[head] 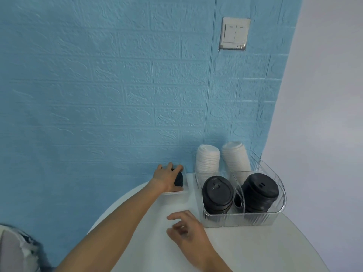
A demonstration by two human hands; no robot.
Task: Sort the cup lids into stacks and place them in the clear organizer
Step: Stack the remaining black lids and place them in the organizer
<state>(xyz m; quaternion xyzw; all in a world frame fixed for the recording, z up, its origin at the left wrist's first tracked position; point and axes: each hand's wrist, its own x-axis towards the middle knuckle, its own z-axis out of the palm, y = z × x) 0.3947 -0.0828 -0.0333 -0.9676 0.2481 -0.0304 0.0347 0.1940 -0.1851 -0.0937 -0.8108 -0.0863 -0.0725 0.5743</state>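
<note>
While the left hand (167, 176) grips black lids (179, 179) in the far tray (173, 192), the right hand (186, 230) hovers loosely curled, holding nothing.

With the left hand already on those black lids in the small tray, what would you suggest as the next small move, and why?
Probably lift that stack of black lids clear of the small tray: the left hand grips it from above, and it alone remains outside the clear organizer, whose front compartments already hold black stacks. The right hand hovers free over the table.
</note>
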